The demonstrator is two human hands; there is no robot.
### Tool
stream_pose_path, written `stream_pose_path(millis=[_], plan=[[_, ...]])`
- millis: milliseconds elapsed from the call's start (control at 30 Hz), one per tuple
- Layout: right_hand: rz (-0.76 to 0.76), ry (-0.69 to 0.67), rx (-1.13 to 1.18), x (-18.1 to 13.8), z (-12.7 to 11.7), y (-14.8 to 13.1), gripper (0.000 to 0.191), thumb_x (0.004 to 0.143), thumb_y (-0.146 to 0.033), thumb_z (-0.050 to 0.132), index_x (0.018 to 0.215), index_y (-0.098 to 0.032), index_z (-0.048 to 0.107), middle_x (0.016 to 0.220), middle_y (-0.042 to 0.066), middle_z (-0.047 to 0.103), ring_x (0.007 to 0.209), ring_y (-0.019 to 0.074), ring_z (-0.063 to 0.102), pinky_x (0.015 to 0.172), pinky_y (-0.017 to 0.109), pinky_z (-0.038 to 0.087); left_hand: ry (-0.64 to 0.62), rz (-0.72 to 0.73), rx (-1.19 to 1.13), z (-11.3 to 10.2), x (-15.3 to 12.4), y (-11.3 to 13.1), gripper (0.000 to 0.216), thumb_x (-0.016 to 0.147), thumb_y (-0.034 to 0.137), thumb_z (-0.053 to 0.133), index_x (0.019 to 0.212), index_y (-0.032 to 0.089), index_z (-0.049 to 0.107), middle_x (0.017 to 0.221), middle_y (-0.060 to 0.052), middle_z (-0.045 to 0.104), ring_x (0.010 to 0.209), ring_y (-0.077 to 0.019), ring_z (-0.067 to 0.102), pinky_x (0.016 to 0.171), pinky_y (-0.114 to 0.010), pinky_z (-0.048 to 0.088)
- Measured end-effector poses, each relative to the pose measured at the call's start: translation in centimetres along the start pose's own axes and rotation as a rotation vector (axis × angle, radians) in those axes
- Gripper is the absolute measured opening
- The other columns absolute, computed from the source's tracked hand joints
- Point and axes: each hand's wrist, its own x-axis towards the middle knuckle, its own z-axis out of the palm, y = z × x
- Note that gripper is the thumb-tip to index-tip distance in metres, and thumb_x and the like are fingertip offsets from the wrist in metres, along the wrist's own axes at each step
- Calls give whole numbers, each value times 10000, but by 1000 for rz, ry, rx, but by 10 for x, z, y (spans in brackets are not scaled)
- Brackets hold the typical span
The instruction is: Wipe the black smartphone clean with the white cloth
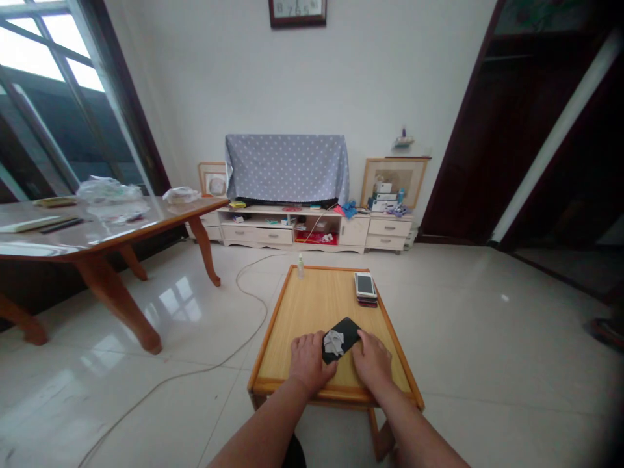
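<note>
While a long wooden table (121, 227) with plastic bags (110, 190) stands far left, a white cable (234, 351) trails over the tiled floor toward the small desk (316, 305). On the desk's near part, the left hand (308, 361) lies palm down, its fingers resting against the left end of a black phone (347, 331). A crumpled grey cloth (334, 342) sits on that phone. Just right, the right hand (373, 359) touches the phone's other end, fingers loosely curled; neither grip visibly pinches it. Farther back, at the desk's right edge, lies a stack of phones (365, 286), and a small bottle (301, 266) stands at the far rim.
</note>
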Motion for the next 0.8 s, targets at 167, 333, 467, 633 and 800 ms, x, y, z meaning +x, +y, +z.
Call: stream_pose_path(millis=[167,333,467,633,800], plan=[[-89,67,6,-20,7,0,507,936,-286,388,1416,-181,517,1439,111,543,1380,254,429,1138,437,293,13,26,-36,-1,-7,-5,607,734,424,629,1296,236,497,1214,-92,631,1174,-290,524,1107,-444,231],[-241,-70,9,-40,-2,-18,523,995,-338,301,1479,-204,445,1529,75,440,1458,233,311,1182,456,235,79,-16,-47,2,-13,-9,682,723,415,633,1351,208,460,1313,-114,592,1251,-297,477,1149,-464,164],[-351,-269,-19,-45,-15,-42,553,1027,-428,228,1540,-251,331,1590,24,325,1496,225,209,1213,491,122,80,-32,-42,6,-14,-12,662,784,489,580,1360,187,460,1312,-136,590,1259,-301,478,1150,-482,153],[-419,-426,-83,-36,-22,-56,555,1039,-457,155,1533,-284,340,1594,4,308,1510,223,143,1201,556,-13,78,-23,-54,9,-11,-13,619,784,399,574,1353,183,465,1284,-128,608,1257,-288,484,1159,-472,137],[-342,-338,-112,-13,-26,-44,576,1046,-449,103,1447,-292,486,1535,6,429,1499,224,194,1181,582,-73,97,-33,-65,9,-8,-11,638,764,441,597,1338,188,479,1239,-127,627,1207,-295,517,1160,-478,143]])
